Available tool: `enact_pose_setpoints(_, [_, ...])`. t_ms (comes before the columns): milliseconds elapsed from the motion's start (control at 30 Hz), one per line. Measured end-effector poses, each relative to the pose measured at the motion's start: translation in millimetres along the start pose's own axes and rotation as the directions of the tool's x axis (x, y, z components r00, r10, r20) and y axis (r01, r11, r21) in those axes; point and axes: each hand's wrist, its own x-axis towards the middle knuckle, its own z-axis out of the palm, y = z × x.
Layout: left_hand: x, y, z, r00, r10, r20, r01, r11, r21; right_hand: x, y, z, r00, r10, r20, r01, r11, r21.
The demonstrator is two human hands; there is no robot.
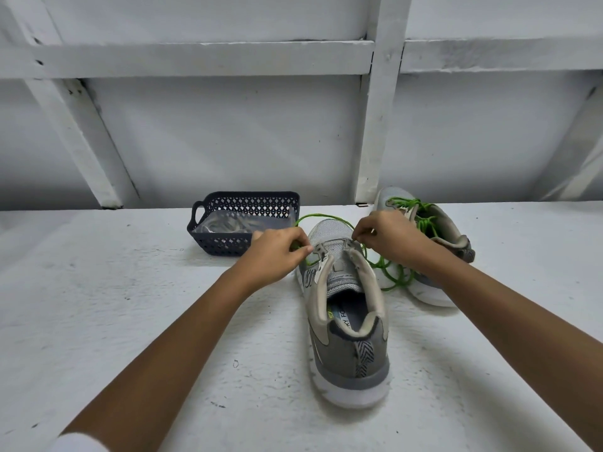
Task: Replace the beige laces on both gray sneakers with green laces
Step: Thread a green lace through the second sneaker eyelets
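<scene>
A gray sneaker (346, 327) stands in the middle of the white surface, heel toward me, with no lace across most of its eyelets. A green lace (326, 217) arcs over its toe. My left hand (277, 252) pinches one end of that lace at the left eyelet row. My right hand (388, 238) pinches the other part at the right eyelet row, and loose green loops lie to the right of the shoe. Behind my right hand lies the second gray sneaker (453, 236), laced in green.
A dark blue perforated basket (208, 236) sits to the left of the sneakers, holding beige laces (228, 225) in a clear bag. A white framed wall (228, 141) rises just behind the surface.
</scene>
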Motion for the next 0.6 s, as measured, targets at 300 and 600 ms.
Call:
enact_pose_setpoints(300, [-3.0,-11.9,0.5,0.979,0.035,0.202,-0.015,0.995,-0.098,0.3,1.7,6.8,0.999,0.031,-0.041,-0.031,1.000,0.003])
enact_pose_setpoints(600, [-6.1,-10.6,4.6,0.982,0.074,0.173,-0.062,0.996,-0.071,1.7,-4.2,6.1,0.997,0.054,-0.047,-0.051,0.997,0.058])
